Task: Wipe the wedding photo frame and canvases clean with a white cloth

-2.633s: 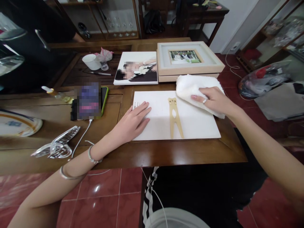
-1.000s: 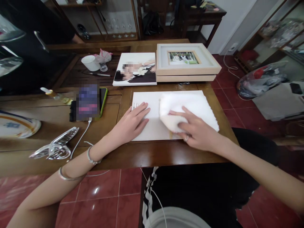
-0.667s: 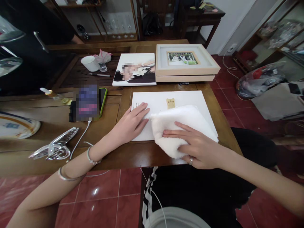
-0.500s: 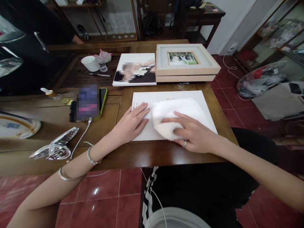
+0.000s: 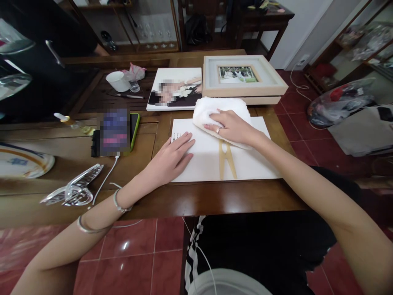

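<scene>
A white panel (image 5: 199,164) lies flat at the table's front edge, with small print near its left side and a tan, A-shaped stand piece (image 5: 226,159) on its face. My left hand (image 5: 172,157) rests flat on the panel's left part, fingers stretched out and holding nothing. Bunched under the fingers of my right hand (image 5: 231,127) is a fluffy white cloth (image 5: 221,105). The cloth covers the panel's far edge and the top of the stand piece, and reaches close to the picture frames behind.
Behind the panel lie a photo panel (image 5: 175,90) and stacked wooden picture frames (image 5: 260,88). Leftward are a phone (image 5: 134,127) on a cable, a dropper bottle (image 5: 86,129), a crumpled silver object (image 5: 73,190) and a white cup (image 5: 118,82). A person in dark clothing stands across the table.
My right hand has slid the cloth away from me, from the panel's near edge to its far edge, uncovering the tan stand piece. My left hand has stayed in place.
</scene>
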The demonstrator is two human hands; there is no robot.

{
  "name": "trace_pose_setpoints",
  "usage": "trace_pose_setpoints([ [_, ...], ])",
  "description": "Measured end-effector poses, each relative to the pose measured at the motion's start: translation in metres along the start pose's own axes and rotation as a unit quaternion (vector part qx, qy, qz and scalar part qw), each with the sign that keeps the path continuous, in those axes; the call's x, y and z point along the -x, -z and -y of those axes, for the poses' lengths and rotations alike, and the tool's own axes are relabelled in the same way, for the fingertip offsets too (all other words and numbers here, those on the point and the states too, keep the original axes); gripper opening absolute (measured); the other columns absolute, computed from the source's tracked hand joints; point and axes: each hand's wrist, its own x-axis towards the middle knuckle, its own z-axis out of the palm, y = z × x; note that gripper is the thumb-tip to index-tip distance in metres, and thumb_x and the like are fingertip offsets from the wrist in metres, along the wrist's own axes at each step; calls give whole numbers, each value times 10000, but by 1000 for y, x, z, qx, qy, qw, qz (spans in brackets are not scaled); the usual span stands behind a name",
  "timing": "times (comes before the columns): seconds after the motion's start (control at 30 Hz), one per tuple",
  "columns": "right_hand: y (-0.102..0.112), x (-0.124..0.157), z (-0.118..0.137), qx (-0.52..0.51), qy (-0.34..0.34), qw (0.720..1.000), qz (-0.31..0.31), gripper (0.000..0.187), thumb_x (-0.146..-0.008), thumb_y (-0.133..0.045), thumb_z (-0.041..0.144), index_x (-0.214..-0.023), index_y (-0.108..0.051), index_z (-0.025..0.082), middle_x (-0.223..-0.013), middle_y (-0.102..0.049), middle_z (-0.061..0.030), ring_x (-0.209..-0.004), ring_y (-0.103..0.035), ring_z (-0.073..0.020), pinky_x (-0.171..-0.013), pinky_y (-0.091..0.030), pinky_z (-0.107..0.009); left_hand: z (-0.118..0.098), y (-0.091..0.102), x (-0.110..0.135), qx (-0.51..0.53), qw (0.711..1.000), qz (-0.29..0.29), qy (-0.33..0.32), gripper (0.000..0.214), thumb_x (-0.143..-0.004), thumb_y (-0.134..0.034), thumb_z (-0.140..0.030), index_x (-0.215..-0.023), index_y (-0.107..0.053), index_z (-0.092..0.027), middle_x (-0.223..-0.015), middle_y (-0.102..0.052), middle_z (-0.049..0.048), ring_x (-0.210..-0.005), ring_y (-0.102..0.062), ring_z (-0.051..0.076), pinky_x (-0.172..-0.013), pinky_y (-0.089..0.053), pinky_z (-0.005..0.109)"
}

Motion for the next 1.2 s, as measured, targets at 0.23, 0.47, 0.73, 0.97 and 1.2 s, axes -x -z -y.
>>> trace_pose_setpoints([
  [0.23,-7,23,24,83,48,995,12,184,-912,-482,243,-764,-577,188,-790,-592,-87,-881,-572,-266,-970,-429,-470,2,-1,0,6,1000,1,-3,453,-1005,-369,-270,-1421,-456,-111,-1535,-405,183,-1455,-329,283,-1154,-312,554],
  [0.47,-10,84,65,38,124,991,21,134,-826,-552,139,-838,-668,204,-1226,-667,-152,-1242,-562,-258,-1132,-357,-547,2,-1,0,9,1000,3,-10,441,-994,-364,-265,-1405,-470,-142,-1533,-410,175,-1450,-337,295,-1148,-321,564],
  [0.73,-7,116,92,-4,159,985,70,88,-831,-609,197,-824,-697,195,-1250,-667,-169,-1240,-583,-272,-1139,-387,-497,2,0,0,8,1000,10,-8,486,-949,-358,-195,-1414,-457,-99,-1537,-397,189,-1456,-324,293,-1159,-309,556],
  [0.97,4,77,47,-22,66,996,58,208,-946,-517,310,-778,-594,212,-1002,-711,-97,-1216,-580,-322,-1067,-422,-514,2,-1,0,3,1000,5,-6,448,-999,-367,-266,-1413,-464,-127,-1531,-413,176,-1458,-324,278,-1156,-316,548],
  [1.2,9,26,7,-40,6,998,37,391,-974,-438,474,-679,-368,228,-682,-492,-6,-1027,-586,-292,-903,-407,-395,2,0,0,5,1000,0,-1,450,-1005,-375,-273,-1402,-479,-88,-1526,-418,186,-1454,-331,285,-1167,-301,540],
])
